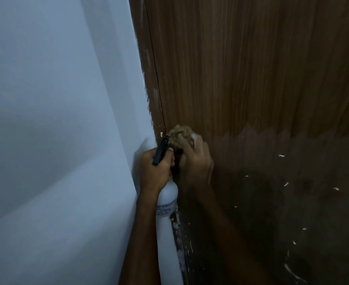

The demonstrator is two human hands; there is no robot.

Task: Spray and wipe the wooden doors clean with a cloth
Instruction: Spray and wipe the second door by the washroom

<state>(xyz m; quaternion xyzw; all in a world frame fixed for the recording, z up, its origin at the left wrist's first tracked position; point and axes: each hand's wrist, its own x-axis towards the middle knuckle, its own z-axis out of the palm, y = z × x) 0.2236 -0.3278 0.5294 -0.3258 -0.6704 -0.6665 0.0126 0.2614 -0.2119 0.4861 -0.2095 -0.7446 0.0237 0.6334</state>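
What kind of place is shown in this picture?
Probably indoors in a home or flat, at a doorway: a wooden door in its frame beside a painted white wall. Pale paint flecks mark the door.

A plain white wall (56, 120) fills the left side, meeting a brown frame (148, 79) smeared with white paint. The light is dim.

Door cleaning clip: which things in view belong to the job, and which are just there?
In use:
wooden door
spray bottle, in the left hand
cloth, bunched in the right hand

Just there:
white wall
door frame, paint-smeared
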